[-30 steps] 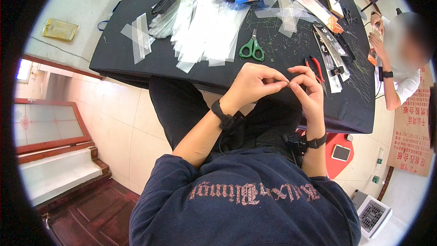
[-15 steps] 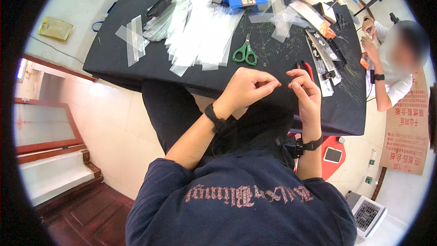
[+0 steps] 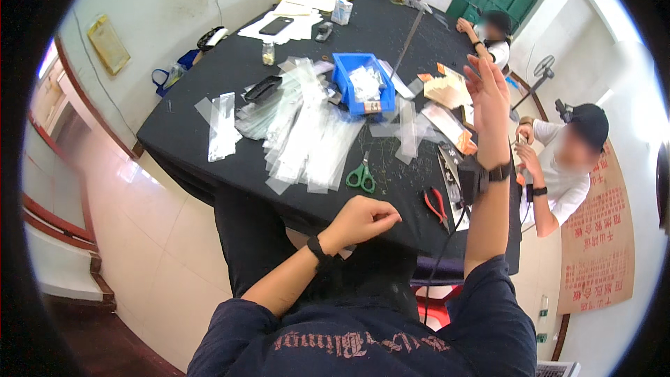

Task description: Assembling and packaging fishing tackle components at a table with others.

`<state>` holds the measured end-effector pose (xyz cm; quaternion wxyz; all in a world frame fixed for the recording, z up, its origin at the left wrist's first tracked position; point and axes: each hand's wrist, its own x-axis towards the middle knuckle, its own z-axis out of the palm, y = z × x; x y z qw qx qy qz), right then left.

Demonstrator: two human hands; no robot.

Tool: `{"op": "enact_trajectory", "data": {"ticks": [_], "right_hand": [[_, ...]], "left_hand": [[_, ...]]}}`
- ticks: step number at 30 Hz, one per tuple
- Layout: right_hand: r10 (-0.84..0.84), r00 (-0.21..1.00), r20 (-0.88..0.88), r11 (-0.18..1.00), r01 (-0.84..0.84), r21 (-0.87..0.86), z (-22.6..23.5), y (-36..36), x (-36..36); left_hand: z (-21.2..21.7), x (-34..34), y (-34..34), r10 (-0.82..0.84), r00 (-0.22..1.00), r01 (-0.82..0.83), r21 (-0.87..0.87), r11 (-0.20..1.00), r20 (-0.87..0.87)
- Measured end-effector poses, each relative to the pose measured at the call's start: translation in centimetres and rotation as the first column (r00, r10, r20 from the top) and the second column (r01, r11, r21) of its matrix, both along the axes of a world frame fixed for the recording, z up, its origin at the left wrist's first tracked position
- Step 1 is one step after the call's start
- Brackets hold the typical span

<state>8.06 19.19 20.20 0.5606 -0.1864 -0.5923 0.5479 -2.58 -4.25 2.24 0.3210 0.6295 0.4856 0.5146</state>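
My left hand (image 3: pixel 366 220) is closed in a pinch above the near table edge. Whatever its fingertips hold, if anything, is too small to make out. Raised over the right side of the table, my right hand (image 3: pixel 490 94) has its fingers stretched upward, with no object visible in it. Below it lie tan-and-orange packets (image 3: pixel 449 89). Green-handled scissors (image 3: pixel 361 177) rest beyond my left hand, and red-handled pliers (image 3: pixel 437 208) lie to its right. A heap of clear plastic sleeves (image 3: pixel 299 129) spreads across the table's middle left.
A blue bin (image 3: pixel 357 107) holding small white bags stands behind the sleeves. Farther back are white papers (image 3: pixel 296 8), a black phone (image 3: pixel 276 25) and a small jar (image 3: pixel 268 54). Co-workers sit along the right side; another person stands at the far end. A fan (image 3: pixel 543 66) stands behind them.
My right hand has moved up and away from my left, its fingers straightening. My left hand stays pinched near the table edge. The view has tilted up, showing the table's far end.
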Motion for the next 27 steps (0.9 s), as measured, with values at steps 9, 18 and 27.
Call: {"op": "enact_trajectory", "data": {"ticks": [9,18,27], "right_hand": [[0.003,1.0,0.031,0.998,-0.001,-0.059,2.1,7.4,-9.8],[-0.113,0.988,0.108,0.992,0.119,-0.049,2.4,9.0,-12.1],[-0.11,0.988,0.109,0.993,0.113,-0.022,2.2,9.6,-12.3]], "left_hand": [[-0.1,0.3,0.0,0.022,0.999,-0.02,0.093,0.995,-0.027],[-0.2,0.3,0.0,0.019,0.995,-0.004,0.154,0.988,-0.096],[0.1,0.3,0.1,0.03,0.996,-0.013,0.2,0.98,-0.08]]}}
